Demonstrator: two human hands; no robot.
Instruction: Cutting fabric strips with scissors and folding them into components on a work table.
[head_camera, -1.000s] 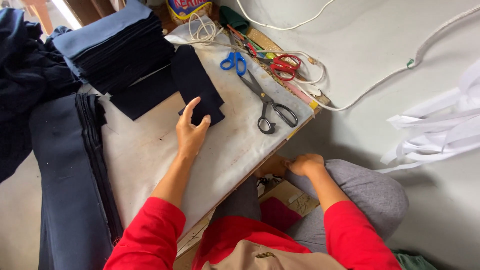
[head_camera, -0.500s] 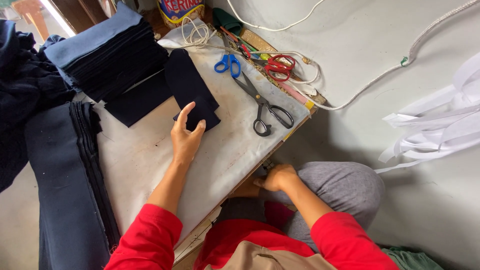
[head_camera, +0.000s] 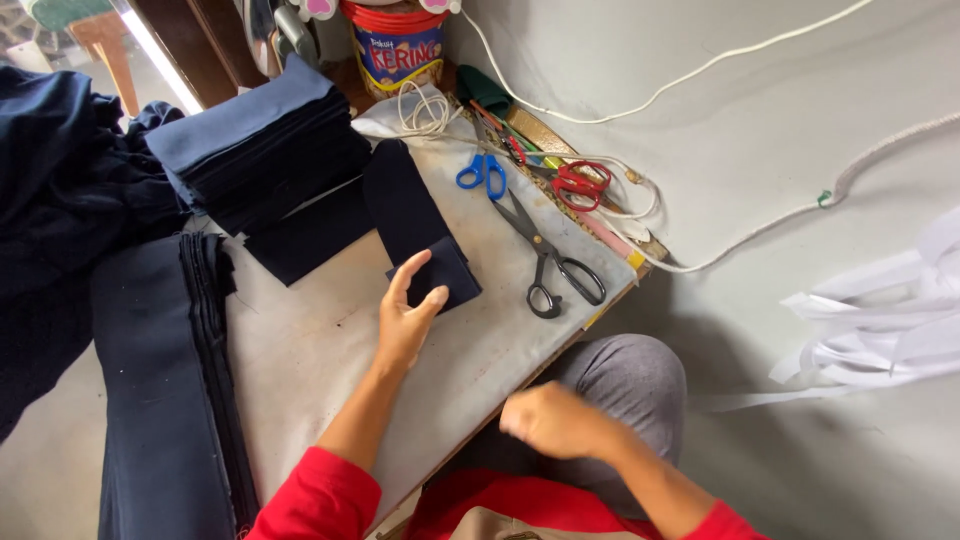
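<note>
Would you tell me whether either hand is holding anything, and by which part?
Nothing visibly held: the left hand rests open by the dark cloth piece; the right hand is a blurred fist.

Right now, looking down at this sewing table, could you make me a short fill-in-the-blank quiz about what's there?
1. The left hand rests its fingertips on a folded piece of dark ____ cloth.
2. The small scissors have ____ handles.
3. The large scissors with black handles lie to the ____ of the left hand.
4. The right hand hangs over the person's ____ trouser knee.

Missing words: navy; blue; right; grey
</note>
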